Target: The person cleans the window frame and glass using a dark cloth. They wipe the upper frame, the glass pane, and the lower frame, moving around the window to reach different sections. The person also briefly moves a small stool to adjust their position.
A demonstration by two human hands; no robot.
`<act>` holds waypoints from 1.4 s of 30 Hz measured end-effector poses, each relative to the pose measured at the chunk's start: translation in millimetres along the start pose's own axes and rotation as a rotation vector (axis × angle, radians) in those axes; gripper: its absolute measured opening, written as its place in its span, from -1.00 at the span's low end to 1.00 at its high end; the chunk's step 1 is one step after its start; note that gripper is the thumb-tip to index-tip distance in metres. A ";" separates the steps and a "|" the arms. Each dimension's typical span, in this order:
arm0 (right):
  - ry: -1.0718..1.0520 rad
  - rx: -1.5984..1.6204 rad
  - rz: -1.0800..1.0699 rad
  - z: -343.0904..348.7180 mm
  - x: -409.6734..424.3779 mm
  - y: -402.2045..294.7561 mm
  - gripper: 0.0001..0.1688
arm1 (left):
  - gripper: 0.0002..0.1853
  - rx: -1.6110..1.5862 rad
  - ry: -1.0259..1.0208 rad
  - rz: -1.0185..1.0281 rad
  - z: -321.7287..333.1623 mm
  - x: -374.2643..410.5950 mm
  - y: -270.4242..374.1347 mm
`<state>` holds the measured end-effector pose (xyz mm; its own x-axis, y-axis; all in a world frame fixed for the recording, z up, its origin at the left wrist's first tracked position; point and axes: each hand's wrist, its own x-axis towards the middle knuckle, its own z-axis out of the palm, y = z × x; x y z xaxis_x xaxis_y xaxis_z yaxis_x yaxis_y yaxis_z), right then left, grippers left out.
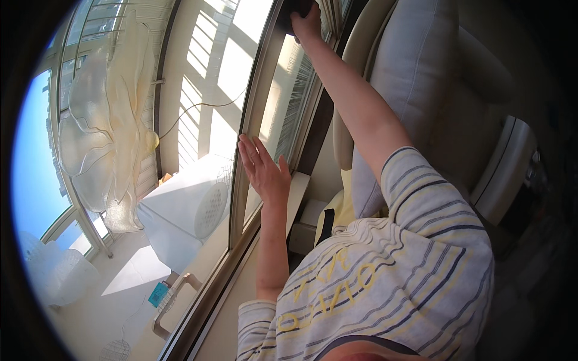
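My left hand (265,173) rests with its fingertips on the metal edge of a sliding glass door's frame (244,122), thumb apart, holding nothing. My right arm is stretched up to the top of the view. There my right hand (309,22) grips a dark object (295,13) close to the window glass. The object is in shadow and partly cut off by the picture's edge, so its kind cannot be told. Between the two hands lies a glass pane with sunlit streaks (289,94).
Beside my right arm stands a grey cushioned sofa (406,67). Beyond the glass are a white-covered box-shaped thing (176,212), a large translucent petal-shaped ornament (113,131), a cable (203,104), a teal object (158,294) and a railing. The door track (216,275) runs below.
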<state>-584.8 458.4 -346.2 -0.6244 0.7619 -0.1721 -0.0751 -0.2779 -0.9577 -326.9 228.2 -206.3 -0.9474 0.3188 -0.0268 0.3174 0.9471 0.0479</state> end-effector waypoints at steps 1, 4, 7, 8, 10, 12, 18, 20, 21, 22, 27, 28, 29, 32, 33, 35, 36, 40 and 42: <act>-0.031 -0.005 0.031 -3.8 -12.2 1.0 -0.41 | -0.20 0.007 0.002 0.000 0.2 -0.3 0.7; -0.102 -0.131 0.118 -17.0 -53.9 5.4 -0.46 | -0.21 0.011 0.009 0.006 -1.3 1.9 1.9; -0.149 -0.180 0.289 -23.6 -113.0 17.5 -0.35 | -0.21 -0.007 0.027 0.017 2.1 0.3 -1.2; -0.185 -0.200 0.360 -26.9 -137.1 12.1 -0.30 | -0.22 -0.026 0.050 0.022 3.0 -1.7 -3.3; -0.259 -0.216 0.522 -36.6 -187.2 -27.6 -0.21 | -0.24 -0.149 0.089 0.024 5.0 -9.2 -9.1; -0.287 -0.278 0.485 -39.7 -228.9 -10.1 -0.22 | -0.26 -0.266 0.138 -0.005 1.9 -24.9 -10.7; -0.451 -0.455 0.364 -55.5 -344.0 51.0 -0.10 | -0.29 -0.383 0.113 -0.166 21.4 -134.0 -31.0; -0.573 -0.580 0.352 -64.9 -385.0 49.0 -0.08 | -0.31 -0.438 0.070 -0.281 35.5 -187.4 -39.5; -0.632 -0.582 0.357 -70.4 -403.0 52.6 -0.08 | -0.31 -0.444 0.065 -0.320 42.0 -211.3 -42.1; -0.713 -0.599 0.356 -77.6 -418.7 56.1 -0.11 | -0.31 -0.450 0.061 -0.357 48.3 -236.2 -43.6; -0.948 -0.551 0.457 -126.5 -494.8 77.0 -0.23 | -0.33 -0.559 0.046 -0.509 72.7 -340.4 -46.2; -0.918 -0.513 0.474 -138.4 -509.8 83.6 -0.26 | -0.36 -0.595 0.086 -0.502 80.6 -358.5 -48.1; -0.885 -0.475 0.491 -149.3 -523.2 90.3 -0.29 | -0.37 -0.629 0.100 -0.532 85.8 -373.7 -47.6; -0.881 -0.388 0.214 -165.1 -559.9 91.3 -0.33 | -0.41 -0.735 0.119 -0.607 100.7 -409.9 -40.2; -0.896 -0.360 0.050 -165.3 -568.5 97.3 -0.32 | -0.41 -0.731 0.112 -0.604 108.1 -419.5 -39.0; -0.995 -0.272 -0.122 -154.0 -590.9 68.1 -0.37 | -0.42 -0.732 0.110 -0.616 128.0 -440.0 -37.3; -1.040 -0.251 -0.227 -146.0 -601.5 56.2 -0.43 | -0.42 -0.747 0.110 -0.629 133.8 -446.6 -36.4; -1.155 -0.458 -0.565 -124.1 -627.3 95.1 -0.55 | -0.44 -0.812 0.094 -0.723 145.7 -459.9 -26.6; -1.221 -0.770 -0.458 -122.2 -622.6 132.5 -0.55 | -0.45 -0.835 0.092 -0.769 155.6 -463.5 -22.9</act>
<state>-111.1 18.7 -394.2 -0.9325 -0.3506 0.0862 -0.2646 0.5012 -0.8239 111.3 64.5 -350.3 -0.8893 -0.3726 -0.2651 -0.4431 0.5591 0.7008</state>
